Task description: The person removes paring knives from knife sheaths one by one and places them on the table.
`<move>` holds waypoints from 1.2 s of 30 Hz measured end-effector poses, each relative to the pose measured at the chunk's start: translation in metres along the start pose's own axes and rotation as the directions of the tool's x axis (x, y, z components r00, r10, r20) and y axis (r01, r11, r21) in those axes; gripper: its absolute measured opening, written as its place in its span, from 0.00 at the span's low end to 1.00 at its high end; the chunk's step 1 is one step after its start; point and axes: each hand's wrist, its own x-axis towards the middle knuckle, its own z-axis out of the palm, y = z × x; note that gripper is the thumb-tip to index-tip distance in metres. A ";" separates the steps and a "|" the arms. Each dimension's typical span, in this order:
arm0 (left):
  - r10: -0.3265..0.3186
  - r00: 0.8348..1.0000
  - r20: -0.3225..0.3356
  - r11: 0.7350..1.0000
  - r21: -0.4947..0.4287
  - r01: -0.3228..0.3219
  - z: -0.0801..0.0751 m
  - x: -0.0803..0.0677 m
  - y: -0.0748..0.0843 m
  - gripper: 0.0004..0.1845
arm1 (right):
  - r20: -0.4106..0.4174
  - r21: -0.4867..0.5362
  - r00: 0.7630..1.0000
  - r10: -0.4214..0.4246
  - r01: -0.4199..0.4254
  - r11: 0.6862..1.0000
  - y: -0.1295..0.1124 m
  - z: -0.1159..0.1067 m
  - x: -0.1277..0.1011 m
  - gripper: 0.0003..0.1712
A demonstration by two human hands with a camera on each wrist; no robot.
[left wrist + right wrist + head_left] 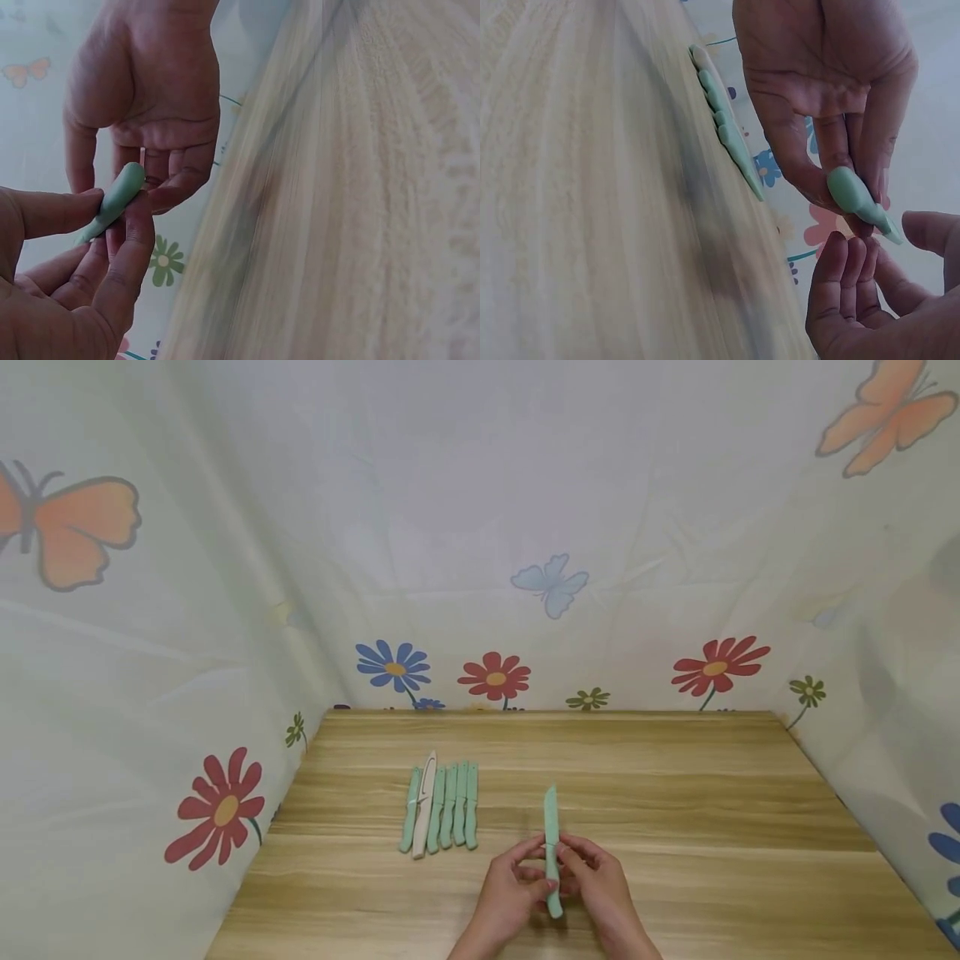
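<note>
Bare tabletop rightward; knife row leftward, cloth walls around.

The head view looks forward and down over the whole table from above, well back. Each wrist view sits close beside its own hand, looking across the tabletop; both share the green knife held between the hands.

A wooden table with a pale, streaked grain carries the things; its far edge meets a flowered cloth backdrop, which also hangs along both sides; on its left half lies a row of knives, packed side by side and touching, tips pointing to the far edge; five are mint green; the second from the left is a cream knife, slightly longer.
</note>
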 end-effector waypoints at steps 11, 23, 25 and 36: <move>-0.035 0.999 0.022 0.999 -0.017 0.035 -0.001 -0.006 -0.006 0.33 | -0.020 -0.003 1.000 -0.023 0.023 1.000 -0.013 -0.002 0.010 0.24; -0.046 0.998 0.049 0.998 -0.031 0.047 0.001 -0.004 -0.014 0.20 | -0.009 0.006 0.998 -0.061 0.061 0.998 -0.013 0.000 0.015 0.22; -0.047 0.998 0.050 0.999 -0.024 0.048 0.002 -0.004 -0.015 0.19 | -0.007 0.008 0.998 -0.061 0.061 0.998 -0.013 -0.001 0.015 0.22; -0.043 0.998 0.050 0.999 0.016 0.042 0.005 -0.005 -0.014 0.19 | -0.032 0.003 0.998 -0.060 0.060 0.998 -0.010 -0.003 0.022 0.21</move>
